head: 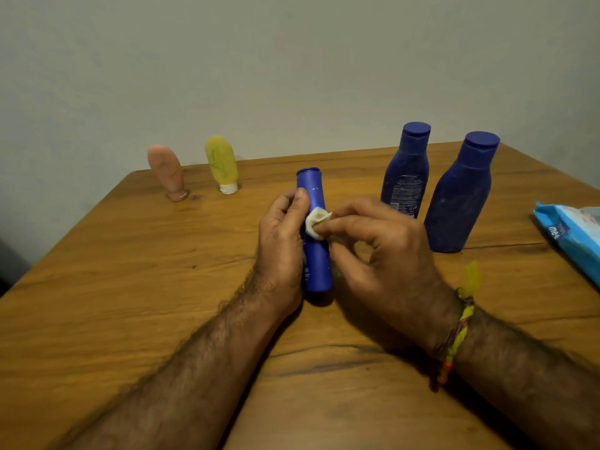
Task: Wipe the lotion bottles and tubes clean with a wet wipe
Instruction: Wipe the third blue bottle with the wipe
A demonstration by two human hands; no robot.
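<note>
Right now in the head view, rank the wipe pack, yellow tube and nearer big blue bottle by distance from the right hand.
From the right hand:
1. Nearer big blue bottle, just beyond it, to the right.
2. Wipe pack, at the table's right edge.
3. Yellow tube, far left, by the wall.

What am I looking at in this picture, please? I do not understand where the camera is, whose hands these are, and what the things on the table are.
There is no machine here. A person wears the camera on the head, so the single picture looks forward and down at the person's own arms.

The left hand grips a slim blue tube. The right hand pinches a small folded white wipe against that tube.

On the wooden table stand two dark blue bottles, upright, on the right. Far left stand a pink tube and a yellow tube, both cap down. At the right edge lies a light blue pack, partly out of the picture, probably the wipes.
</note>
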